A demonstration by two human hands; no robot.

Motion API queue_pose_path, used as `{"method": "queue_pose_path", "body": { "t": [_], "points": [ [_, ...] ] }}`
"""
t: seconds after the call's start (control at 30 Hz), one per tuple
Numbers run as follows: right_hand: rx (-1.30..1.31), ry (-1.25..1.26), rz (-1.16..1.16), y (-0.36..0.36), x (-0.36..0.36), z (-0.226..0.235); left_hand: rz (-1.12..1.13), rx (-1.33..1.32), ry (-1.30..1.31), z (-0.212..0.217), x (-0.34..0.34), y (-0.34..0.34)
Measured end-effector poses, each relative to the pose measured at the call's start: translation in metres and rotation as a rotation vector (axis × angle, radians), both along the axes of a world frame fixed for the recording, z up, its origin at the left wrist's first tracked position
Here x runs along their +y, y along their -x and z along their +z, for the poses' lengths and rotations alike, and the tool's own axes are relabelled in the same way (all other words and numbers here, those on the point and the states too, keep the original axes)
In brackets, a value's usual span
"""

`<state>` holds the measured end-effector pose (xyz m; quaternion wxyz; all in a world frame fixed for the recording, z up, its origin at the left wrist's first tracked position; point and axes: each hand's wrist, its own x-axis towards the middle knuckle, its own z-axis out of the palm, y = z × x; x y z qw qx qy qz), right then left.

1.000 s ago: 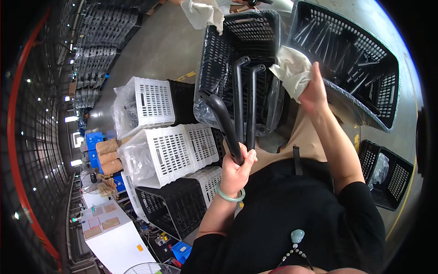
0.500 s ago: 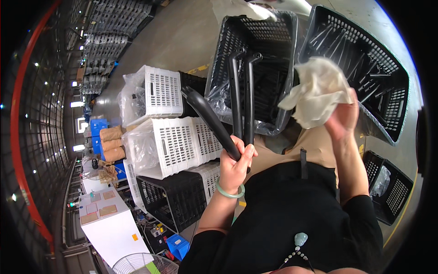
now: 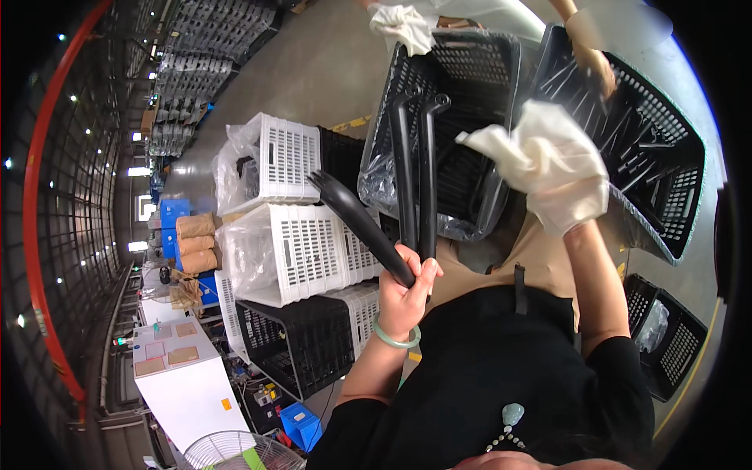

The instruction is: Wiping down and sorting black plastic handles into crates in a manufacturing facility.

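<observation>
Three black bars (image 3: 407,180) are gripped together at their near ends by the left hand (image 3: 407,294), whose fingers (image 3: 427,274) are wrapped tight around the bundle — two bars rise straight up from the fist over a black crate (image 3: 462,55), the third splays up and to the left. A white cloth (image 3: 548,160) is bunched in the right hand (image 3: 576,207); its fingers are hidden under the cloth, so their closure cannot be told. The cloth is held just right of the upright bars, apart from them. A second black crate (image 3: 674,180) lies beyond the right hand, white crates (image 3: 294,251) left of the left fingers.
</observation>
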<state>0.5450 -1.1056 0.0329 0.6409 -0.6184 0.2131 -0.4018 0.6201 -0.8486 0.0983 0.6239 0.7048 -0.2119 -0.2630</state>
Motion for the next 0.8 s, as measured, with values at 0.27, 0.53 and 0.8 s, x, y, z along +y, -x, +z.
{"method": "queue_pose_path", "body": {
  "t": [0.27,0.53,0.8],
  "points": [
    [-0.471,-1.129,0.447,-0.053,0.052,-0.056,-0.079,0.009,0.016,-0.01,-0.003,0.006],
    [-0.638,-1.241,0.746,-0.107,0.045,0.033,-0.287,0.087,0.12,-0.03,0.001,0.023],
    [-0.821,-0.92,0.757,-0.091,0.024,-0.005,-0.108,0.28,0.146,-0.018,0.002,0.034]
  ]
}}
